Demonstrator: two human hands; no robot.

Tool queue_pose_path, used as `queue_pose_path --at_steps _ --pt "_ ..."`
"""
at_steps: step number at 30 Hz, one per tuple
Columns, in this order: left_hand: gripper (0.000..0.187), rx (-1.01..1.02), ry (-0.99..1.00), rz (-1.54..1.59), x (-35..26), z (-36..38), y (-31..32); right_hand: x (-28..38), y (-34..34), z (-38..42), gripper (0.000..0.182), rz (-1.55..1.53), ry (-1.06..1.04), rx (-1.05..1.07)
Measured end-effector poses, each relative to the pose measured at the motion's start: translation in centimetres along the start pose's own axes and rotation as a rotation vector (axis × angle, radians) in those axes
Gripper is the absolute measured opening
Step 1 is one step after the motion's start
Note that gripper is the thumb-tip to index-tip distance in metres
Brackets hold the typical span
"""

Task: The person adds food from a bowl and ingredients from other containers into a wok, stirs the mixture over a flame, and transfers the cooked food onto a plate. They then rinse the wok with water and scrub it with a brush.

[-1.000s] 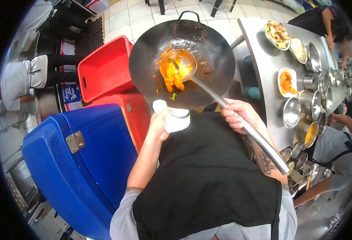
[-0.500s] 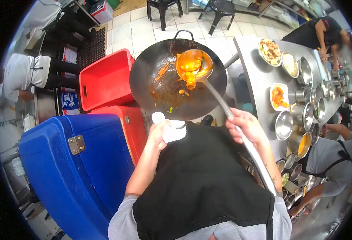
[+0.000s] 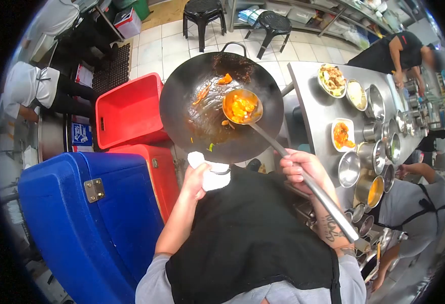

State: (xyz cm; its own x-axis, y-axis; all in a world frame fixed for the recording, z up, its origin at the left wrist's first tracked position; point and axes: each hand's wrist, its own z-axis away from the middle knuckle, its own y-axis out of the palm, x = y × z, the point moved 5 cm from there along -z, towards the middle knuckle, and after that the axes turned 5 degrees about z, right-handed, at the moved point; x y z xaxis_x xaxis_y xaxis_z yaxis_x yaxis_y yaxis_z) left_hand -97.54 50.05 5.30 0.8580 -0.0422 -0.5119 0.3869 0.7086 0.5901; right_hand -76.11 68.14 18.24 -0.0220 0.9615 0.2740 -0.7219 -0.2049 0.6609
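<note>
My right hand (image 3: 302, 169) is closed round the long metal handle of a ladle (image 3: 269, 136). The ladle's bowl holds orange, saucy food (image 3: 243, 107) and sits over the wok, right of its middle. A dark wok (image 3: 179, 119) is in front of me, with brown sauce, a few orange pieces (image 3: 224, 79) and a green scrap on its inner surface. My left hand (image 3: 197, 180) grips a folded white cloth (image 3: 215, 177) at the wok's near edge. The near wok handle is mostly hidden by the cloth.
On the left stand a red bin (image 3: 131, 116) and a blue cooler box (image 3: 116, 192). A steel table (image 3: 306, 81) on the right bears several bowls, pots and a white dish of orange food (image 3: 343, 135). Co-workers stand at both sides; black stools (image 3: 202, 20) stand beyond the wok.
The ladle's bowl has moved lower in the view, and its food has settled inside. An orange piece now shows in the upper wok. My left hand still holds the cloth.
</note>
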Motion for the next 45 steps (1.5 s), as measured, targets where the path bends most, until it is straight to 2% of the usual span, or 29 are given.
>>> queue_pose_path --at_steps 2,5,7,10,12,14,17,20,24,26,28,32,34,36,38,44,45 --pt "0.037 0.002 0.066 -0.041 0.4 0.0 -0.5 1.3 1.4 0.4 0.014 -0.012 0.003 -0.035" --pt "0.040 0.032 0.186 -0.130 0.7 0.2 -1.0 2.7 3.8 0.3 0.002 0.257 -0.037 -0.262" --pt "0.040 0.044 0.291 -0.243 0.9 0.3 -1.9 4.0 4.9 -0.9 0.009 0.478 -0.027 -0.387" --pt "0.040 0.076 0.417 -0.496 -0.7 0.4 -1.9 5.4 7.8 -2.5 0.004 0.656 -0.070 -0.420" --pt "0.040 0.037 0.547 -0.686 -1.5 0.5 -2.1 5.8 9.0 -3.0 0.010 0.754 -0.094 -0.415" --pt "0.038 0.052 0.434 -0.557 -1.6 0.0 -2.3 5.7 8.6 -4.2 0.021 0.861 -0.105 -0.354" --pt "0.035 0.050 0.362 -0.433 -0.7 -1.4 -2.4 4.6 8.0 -5.1 0.052 0.951 -0.062 -0.301" --pt "0.032 0.022 0.247 -0.352 -0.3 -2.4 -1.6 2.6 9.2 -5.0 0.056 0.832 0.082 -0.021" --pt "0.028 0.025 0.181 -0.153 0.0 -3.6 -1.7 -0.5 5.9 -5.3 0.054 0.536 0.200 0.085" --pt "0.026 -0.007 0.062 -0.082 -0.7 -3.8 -1.5 -2.1 3.8 -5.3 0.050 0.418 0.204 0.116" --pt "0.025 -0.012 -0.010 -0.032 -0.9 -3.7 -1.3 -3.3 2.7 -4.7 0.048 0.328 0.169 0.136" --pt "0.024 0.000 -0.021 -0.057 -0.9 -4.0 -0.5 -4.5 1.8 -1.3 0.061 0.656 -0.109 -0.050" --pt "0.024 -0.004 0.026 -0.106 -1.2 -4.3 0.3 -4.2 0.1 0.5 0.062 0.616 -0.192 0.034" --pt "0.026 -0.030 -0.007 -0.238 -1.7 -4.3 1.0 -4.5 -0.9 2.0 0.060 0.398 -0.239 0.134" --pt "0.027 0.019 -0.003 -0.161 -0.7 -5.3 0.8 -5.1 -3.3 2.3 0.056 0.190 -0.224 0.193" --pt "0.027 0.087 -0.171 -0.163 0.4 -3.9 2.9 -3.6 -3.0 4.0 0.055 0.251 -0.313 0.032" --pt "0.024 0.030 -0.199 -0.233 0.5 -3.9 2.3 -3.8 -2.9 4.7 0.056 0.222 -0.320 0.007"
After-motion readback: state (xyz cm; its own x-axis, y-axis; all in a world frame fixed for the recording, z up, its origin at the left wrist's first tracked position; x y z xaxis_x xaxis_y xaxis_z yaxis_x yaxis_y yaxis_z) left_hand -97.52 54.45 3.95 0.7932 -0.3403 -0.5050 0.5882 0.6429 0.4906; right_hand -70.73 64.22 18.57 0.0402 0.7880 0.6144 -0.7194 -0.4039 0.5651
